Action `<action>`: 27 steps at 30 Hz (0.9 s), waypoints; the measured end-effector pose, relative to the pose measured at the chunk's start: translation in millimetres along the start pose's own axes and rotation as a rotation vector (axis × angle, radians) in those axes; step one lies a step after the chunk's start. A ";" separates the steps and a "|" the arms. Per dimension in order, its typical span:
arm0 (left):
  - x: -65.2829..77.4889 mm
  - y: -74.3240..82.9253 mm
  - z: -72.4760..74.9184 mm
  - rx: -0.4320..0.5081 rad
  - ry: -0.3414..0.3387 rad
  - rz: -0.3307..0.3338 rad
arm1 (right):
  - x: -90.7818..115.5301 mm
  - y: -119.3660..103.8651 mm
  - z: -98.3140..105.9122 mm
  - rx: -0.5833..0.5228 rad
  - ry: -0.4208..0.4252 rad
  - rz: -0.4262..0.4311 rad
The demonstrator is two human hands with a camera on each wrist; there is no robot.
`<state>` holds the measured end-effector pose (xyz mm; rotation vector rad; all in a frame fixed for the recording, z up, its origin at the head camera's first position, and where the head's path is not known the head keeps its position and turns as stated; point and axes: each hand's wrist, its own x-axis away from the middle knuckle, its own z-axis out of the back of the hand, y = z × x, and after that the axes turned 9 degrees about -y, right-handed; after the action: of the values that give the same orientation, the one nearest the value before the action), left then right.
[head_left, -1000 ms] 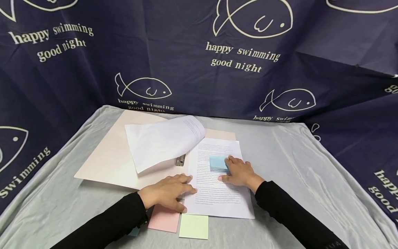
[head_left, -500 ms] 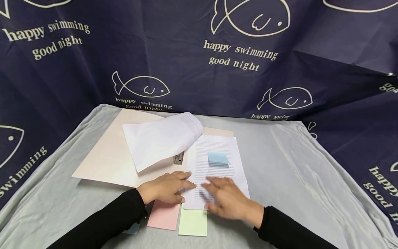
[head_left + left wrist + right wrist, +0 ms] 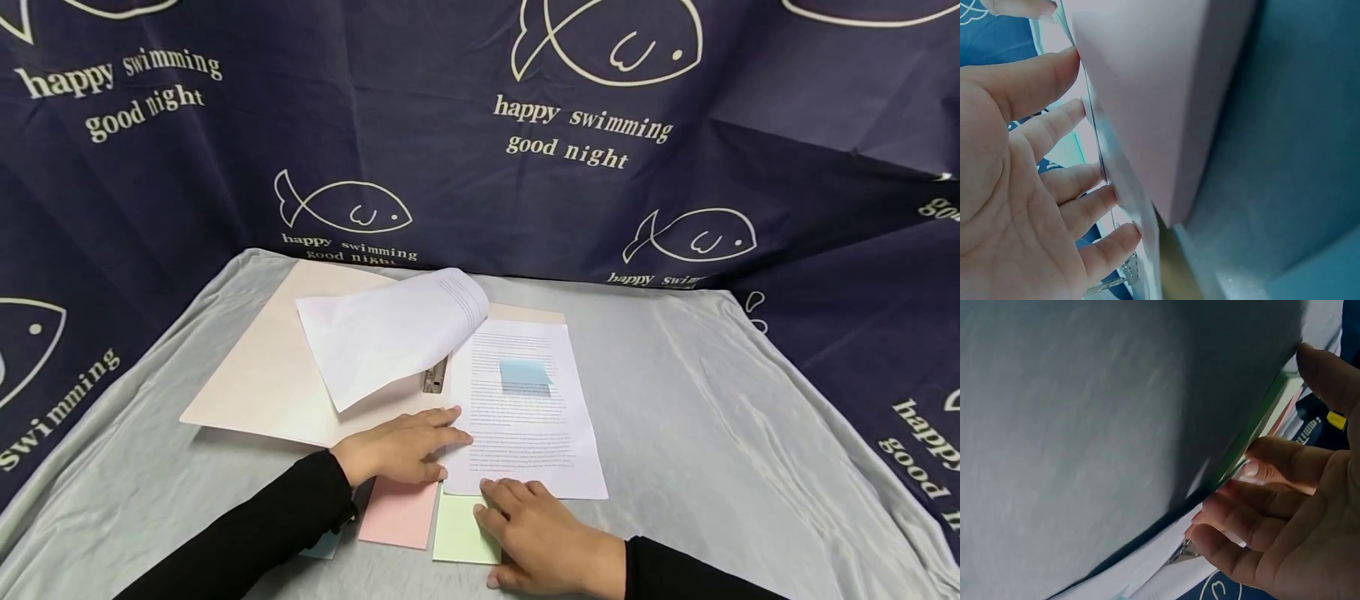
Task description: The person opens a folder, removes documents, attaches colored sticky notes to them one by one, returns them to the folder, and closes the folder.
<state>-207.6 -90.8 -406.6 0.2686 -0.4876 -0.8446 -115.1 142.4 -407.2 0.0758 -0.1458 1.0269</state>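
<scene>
My left hand (image 3: 401, 448) rests with spread fingers at the left edge of a printed sheet (image 3: 525, 442), above a pink sticky-note pad (image 3: 397, 518). That pad (image 3: 1141, 87) looms large beside the fingers in the left wrist view. A blue sticky note (image 3: 523, 375) is on the sheet's upper half, its lower edge lifted. At the sheet's bottom edge, my right hand (image 3: 551, 542) lies over the right side of a green sticky-note pad (image 3: 454, 533). Its fingertips are right at the green pad's edge (image 3: 1260, 419) in the right wrist view.
Beneath the papers lies an open pale folder (image 3: 255, 367) with a metal clip (image 3: 434, 377). Another sheet (image 3: 390, 337) curls over to the left. A blue pad (image 3: 324, 547) shows partly beside the left sleeve. Behind the grey tablecloth (image 3: 675, 400) hangs a dark blue curtain (image 3: 450, 125).
My right hand has left the blue sticky note and come down the sheet toward me to the green pad. The blue note stays on the page. The left hand has barely moved.
</scene>
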 end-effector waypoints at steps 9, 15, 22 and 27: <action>-1.1 -0.8 -1.5 0.007 0.018 0.006 | 1.2 -10.1 -8.7 0.008 0.081 0.007; -1.6 -0.7 -3.9 -0.003 0.043 -0.005 | 0.4 -11.0 -13.4 0.053 0.183 0.019; -2.3 -0.4 -5.2 -0.025 0.057 -0.004 | -2.2 -11.7 -15.9 0.054 0.204 0.007; -1.8 -0.6 -4.7 -0.031 0.060 -0.010 | -1.7 -9.5 -12.9 0.004 0.201 0.013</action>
<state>-206.6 -89.6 -411.5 0.2676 -0.4170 -0.8505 -106.8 137.8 -420.2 -0.0244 0.0391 1.0414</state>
